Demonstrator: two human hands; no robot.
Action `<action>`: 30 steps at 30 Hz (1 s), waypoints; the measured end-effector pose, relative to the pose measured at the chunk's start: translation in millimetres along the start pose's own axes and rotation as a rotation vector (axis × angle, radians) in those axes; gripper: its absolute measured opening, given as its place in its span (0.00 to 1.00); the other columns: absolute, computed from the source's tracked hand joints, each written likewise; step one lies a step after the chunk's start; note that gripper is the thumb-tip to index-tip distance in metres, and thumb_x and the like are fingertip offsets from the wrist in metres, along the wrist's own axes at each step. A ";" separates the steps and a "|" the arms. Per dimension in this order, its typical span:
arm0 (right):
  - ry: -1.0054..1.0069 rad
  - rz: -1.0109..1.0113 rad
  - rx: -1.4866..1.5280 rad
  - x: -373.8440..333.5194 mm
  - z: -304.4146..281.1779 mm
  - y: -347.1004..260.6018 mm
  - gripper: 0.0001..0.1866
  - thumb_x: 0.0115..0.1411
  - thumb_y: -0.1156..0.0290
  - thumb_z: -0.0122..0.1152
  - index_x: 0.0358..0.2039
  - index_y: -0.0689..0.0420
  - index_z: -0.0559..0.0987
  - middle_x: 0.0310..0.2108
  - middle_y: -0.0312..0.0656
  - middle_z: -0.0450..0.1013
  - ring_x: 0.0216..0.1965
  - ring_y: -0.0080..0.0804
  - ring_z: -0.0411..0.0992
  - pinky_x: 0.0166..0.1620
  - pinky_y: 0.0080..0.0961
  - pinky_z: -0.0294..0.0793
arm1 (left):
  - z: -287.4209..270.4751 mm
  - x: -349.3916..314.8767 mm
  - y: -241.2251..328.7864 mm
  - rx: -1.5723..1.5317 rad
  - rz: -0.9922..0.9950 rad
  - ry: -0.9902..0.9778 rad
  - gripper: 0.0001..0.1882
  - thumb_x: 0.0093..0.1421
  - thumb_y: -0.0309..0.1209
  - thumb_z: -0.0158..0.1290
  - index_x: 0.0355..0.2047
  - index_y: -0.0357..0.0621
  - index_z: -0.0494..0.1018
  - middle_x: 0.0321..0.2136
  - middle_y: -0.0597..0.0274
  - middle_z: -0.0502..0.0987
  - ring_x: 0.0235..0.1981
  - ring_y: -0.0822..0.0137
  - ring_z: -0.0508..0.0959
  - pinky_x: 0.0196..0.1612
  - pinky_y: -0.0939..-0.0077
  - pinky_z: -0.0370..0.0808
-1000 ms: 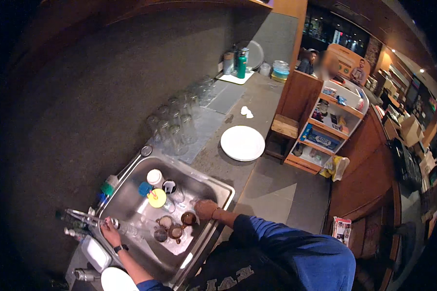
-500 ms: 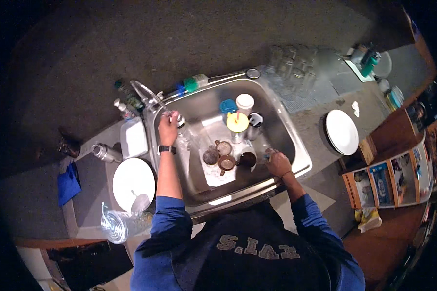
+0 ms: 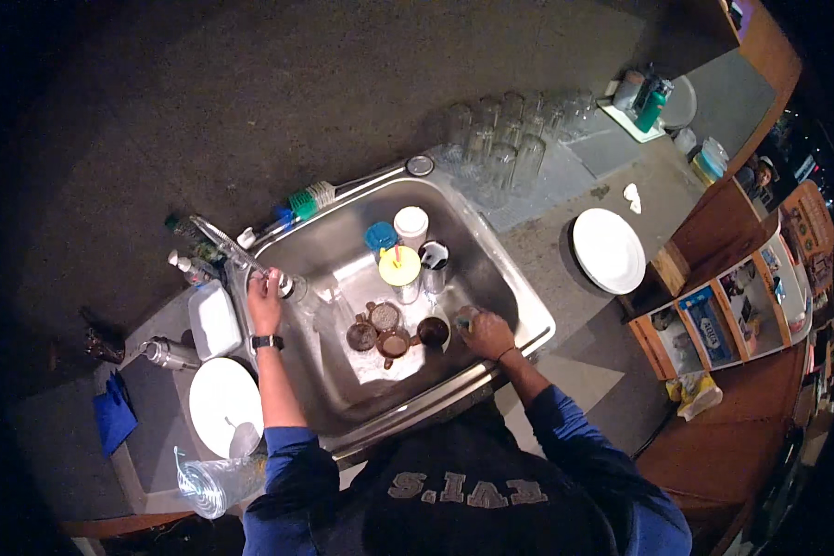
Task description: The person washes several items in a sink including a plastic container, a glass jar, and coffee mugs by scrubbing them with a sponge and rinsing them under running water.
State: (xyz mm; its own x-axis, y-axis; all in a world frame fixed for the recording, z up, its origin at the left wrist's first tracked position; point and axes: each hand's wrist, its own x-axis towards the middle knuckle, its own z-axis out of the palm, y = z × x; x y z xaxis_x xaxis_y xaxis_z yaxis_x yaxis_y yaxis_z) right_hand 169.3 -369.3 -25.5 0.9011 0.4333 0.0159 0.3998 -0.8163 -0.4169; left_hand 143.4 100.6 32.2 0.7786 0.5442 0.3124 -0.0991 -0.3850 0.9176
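Over the left side of the steel sink [image 3: 514, 278], my left hand [image 3: 265, 301] is closed around the spray head [image 3: 285, 285] of the flexible tap [image 3: 221, 238]. Clear water or glass shows just below the spray head; I cannot tell which. Low at the sink's right side, my right hand [image 3: 489, 337] is closed on a small, pale bluish thing [image 3: 465, 320], partly hidden by the fingers. Several brown cups [image 3: 394, 345] stand on the sink floor. Behind them are a tumbler with a yellow lid [image 3: 399, 266], a white-lidded cup [image 3: 411, 224], a dark metal cup [image 3: 434, 255] and a blue container [image 3: 380, 235].
Several upright glasses [image 3: 502, 167] crowd the back right counter. White plates [image 3: 609, 251] lie to the right. Left of the sink are a white plate [image 3: 222, 403], a white box [image 3: 215, 320], a metal flask [image 3: 170, 353] and a clear ridged jug [image 3: 208, 484]. A wooden rack [image 3: 704, 324] stands far right.
My view has swung, so the sink and counter sit further left in the picture. Both hands keep about the same places at the sink, with their holds unchanged.
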 end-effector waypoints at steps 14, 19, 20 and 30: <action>-0.075 0.091 0.068 4.8 -22.8 -18.2 0.16 0.58 0.60 0.59 0.45 0.52 0.77 0.41 0.50 0.77 0.42 0.54 0.75 0.47 0.45 0.73 | 15.0 9.4 -11.0 -0.018 -0.013 0.038 0.18 0.62 0.41 0.57 0.38 0.35 0.73 0.33 0.59 0.81 0.36 0.73 0.79 0.40 0.77 0.73; -0.042 0.047 0.080 5.0 -17.6 -11.8 0.16 0.58 0.62 0.59 0.45 0.52 0.76 0.40 0.52 0.77 0.42 0.55 0.75 0.47 0.46 0.73 | 18.4 7.2 -1.8 0.052 -0.027 0.045 0.18 0.62 0.41 0.57 0.39 0.37 0.74 0.32 0.59 0.81 0.34 0.74 0.78 0.39 0.76 0.73; -0.031 0.046 0.090 4.2 -18.3 -13.0 0.16 0.58 0.62 0.59 0.45 0.52 0.76 0.39 0.53 0.77 0.41 0.55 0.75 0.47 0.46 0.73 | 17.9 7.3 -0.5 0.076 -0.025 0.049 0.18 0.62 0.42 0.57 0.39 0.37 0.74 0.32 0.59 0.81 0.34 0.74 0.78 0.39 0.76 0.73; -0.015 0.039 0.107 4.3 -22.0 -17.3 0.15 0.56 0.63 0.61 0.43 0.54 0.77 0.37 0.54 0.77 0.40 0.55 0.75 0.45 0.46 0.74 | 16.6 6.8 -0.8 0.052 -0.008 0.060 0.18 0.62 0.42 0.57 0.38 0.36 0.74 0.32 0.58 0.81 0.34 0.73 0.79 0.39 0.76 0.73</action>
State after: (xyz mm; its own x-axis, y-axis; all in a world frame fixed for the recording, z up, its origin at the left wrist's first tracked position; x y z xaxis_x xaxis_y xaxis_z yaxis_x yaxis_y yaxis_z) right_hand 169.9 -361.8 1.8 0.9126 0.4085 -0.0154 0.3439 -0.7876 -0.5113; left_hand 159.0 92.3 29.5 0.7406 0.5905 0.3207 -0.0596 -0.4177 0.9067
